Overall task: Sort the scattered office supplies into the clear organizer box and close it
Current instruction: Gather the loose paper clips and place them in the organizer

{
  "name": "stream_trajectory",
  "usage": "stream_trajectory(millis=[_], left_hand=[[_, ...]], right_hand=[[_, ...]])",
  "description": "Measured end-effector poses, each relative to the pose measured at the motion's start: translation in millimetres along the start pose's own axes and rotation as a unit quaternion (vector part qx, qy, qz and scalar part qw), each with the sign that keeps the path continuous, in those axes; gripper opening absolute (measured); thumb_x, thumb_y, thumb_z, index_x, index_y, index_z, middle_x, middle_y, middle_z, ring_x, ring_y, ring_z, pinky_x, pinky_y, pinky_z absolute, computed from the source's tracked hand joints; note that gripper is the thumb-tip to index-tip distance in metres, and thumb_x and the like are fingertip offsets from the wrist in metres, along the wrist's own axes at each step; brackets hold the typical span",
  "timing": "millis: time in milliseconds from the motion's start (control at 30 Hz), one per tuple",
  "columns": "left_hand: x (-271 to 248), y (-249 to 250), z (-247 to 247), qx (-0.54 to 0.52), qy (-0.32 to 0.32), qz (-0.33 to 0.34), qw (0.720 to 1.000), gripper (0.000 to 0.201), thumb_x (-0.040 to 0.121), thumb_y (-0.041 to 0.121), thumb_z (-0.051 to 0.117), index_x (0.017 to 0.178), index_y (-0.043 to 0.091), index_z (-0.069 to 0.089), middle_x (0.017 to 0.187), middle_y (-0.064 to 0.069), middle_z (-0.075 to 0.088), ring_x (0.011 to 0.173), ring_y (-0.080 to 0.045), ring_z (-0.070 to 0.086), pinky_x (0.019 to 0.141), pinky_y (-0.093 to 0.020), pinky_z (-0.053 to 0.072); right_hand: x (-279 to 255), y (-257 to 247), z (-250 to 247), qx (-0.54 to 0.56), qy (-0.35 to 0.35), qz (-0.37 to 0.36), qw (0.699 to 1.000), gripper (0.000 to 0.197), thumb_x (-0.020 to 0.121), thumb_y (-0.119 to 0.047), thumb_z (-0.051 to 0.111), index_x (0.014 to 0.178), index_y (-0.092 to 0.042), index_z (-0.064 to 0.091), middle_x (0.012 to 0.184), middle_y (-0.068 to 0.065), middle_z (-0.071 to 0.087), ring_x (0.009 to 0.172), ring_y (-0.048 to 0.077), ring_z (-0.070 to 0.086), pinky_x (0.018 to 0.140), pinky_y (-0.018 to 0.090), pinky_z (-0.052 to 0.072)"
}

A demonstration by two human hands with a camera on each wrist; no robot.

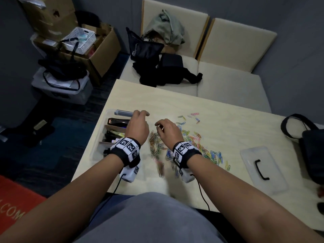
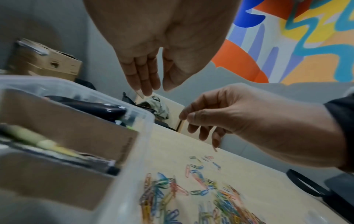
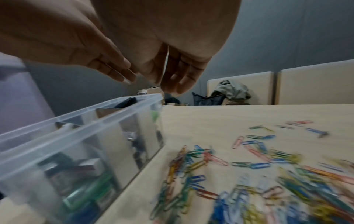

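Both hands hover with fingers loosely curled, holding nothing: the left hand (image 1: 138, 123) over the organizer box (image 1: 98, 146) rim, the right hand (image 1: 166, 130) above the paper clips (image 1: 192, 142). Seen from the head camera, clips are strewn from table centre toward three o'clock. The box, at nine o'clock, already holds a stapler (image 1: 118, 121) and markers between cardboard dividers. Its lid (image 1: 263, 169) lies at four o'clock, so clip sorting and closing look left.
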State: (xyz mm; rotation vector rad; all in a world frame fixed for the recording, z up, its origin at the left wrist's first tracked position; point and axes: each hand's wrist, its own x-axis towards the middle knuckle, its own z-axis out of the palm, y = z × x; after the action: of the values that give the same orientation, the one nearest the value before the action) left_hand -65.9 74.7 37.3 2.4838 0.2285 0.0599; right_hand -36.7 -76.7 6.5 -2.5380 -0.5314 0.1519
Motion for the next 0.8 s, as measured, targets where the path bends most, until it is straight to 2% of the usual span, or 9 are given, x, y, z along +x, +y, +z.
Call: stream_trajectory(millis=[133,233,367,500,633,733,800], left_hand=[[13,28,35,0.021,-0.058,0.016,0.998,0.037,0.091,0.004,0.048,0.126,0.015,0.054,0.125,-0.011,0.047,0.095,-0.033,0.059,0.08,-0.041,0.049],[26,38,67,0.048,-0.109,0.01,0.993,0.041,0.09,0.008,0.05,0.13,0.013,0.051,0.127,-0.014,0.045,0.104,-0.035,0.056,0.088,-0.044,0.047],[35,37,105,0.101,-0.215,-0.09,0.967,0.045,0.092,0.014,0.051,0.136,0.007,0.04,0.136,-0.018,0.035,0.112,-0.042,0.052,0.095,-0.048,0.046],[36,23,132,0.137,-0.28,-0.185,0.932,0.046,0.09,0.015,0.051,0.132,0.005,0.036,0.138,-0.02,0.032,0.114,-0.043,0.051,0.095,-0.046,0.047],[40,11,151,0.157,-0.332,-0.245,0.897,0.072,0.092,0.02,0.053,0.147,-0.002,0.012,0.152,-0.025,0.011,0.137,-0.042,0.028,0.111,-0.048,0.034],[37,16,166,0.163,-0.341,-0.24,0.894,0.077,0.093,0.022,0.053,0.151,0.0,0.007,0.156,-0.023,0.001,0.137,-0.048,0.025,0.11,-0.049,0.035],[35,24,179,0.165,-0.36,-0.199,0.897,0.077,0.095,0.026,0.053,0.153,0.004,0.006,0.159,-0.018,-0.001,0.136,-0.047,0.028,0.107,-0.051,0.039]], right_hand=[[-1,45,-17,-0.033,0.0,0.053,0.998,0.023,0.097,-0.022,0.05,0.116,-0.018,0.063,0.11,0.002,0.059,0.101,0.02,0.057,0.074,0.034,0.049],[0,82,-26,-0.068,-0.033,0.1,0.992,0.03,0.096,-0.022,0.052,0.125,-0.015,0.06,0.123,0.008,0.054,0.114,0.026,0.053,0.084,0.037,0.049],[-3,126,-34,-0.11,-0.101,0.161,0.976,0.049,0.098,-0.028,0.051,0.143,-0.011,0.043,0.147,0.017,0.035,0.129,0.036,0.041,0.105,0.044,0.04],[2,163,-33,-0.119,-0.138,0.199,0.963,0.061,0.099,-0.031,0.049,0.151,-0.008,0.026,0.159,0.02,0.013,0.143,0.037,0.025,0.114,0.043,0.029],[17,194,-26,-0.1,-0.144,0.223,0.959,0.073,0.099,-0.035,0.05,0.155,-0.005,0.014,0.162,0.02,-0.002,0.148,0.037,0.013,0.119,0.043,0.022],[30,212,-21,-0.09,-0.14,0.227,0.96,0.076,0.099,-0.037,0.05,0.155,-0.007,0.009,0.162,0.02,-0.006,0.148,0.038,0.009,0.12,0.044,0.02],[38,222,-17,-0.093,-0.138,0.226,0.96,0.077,0.099,-0.039,0.049,0.155,-0.006,0.007,0.162,0.02,-0.007,0.149,0.038,0.007,0.121,0.045,0.017]])
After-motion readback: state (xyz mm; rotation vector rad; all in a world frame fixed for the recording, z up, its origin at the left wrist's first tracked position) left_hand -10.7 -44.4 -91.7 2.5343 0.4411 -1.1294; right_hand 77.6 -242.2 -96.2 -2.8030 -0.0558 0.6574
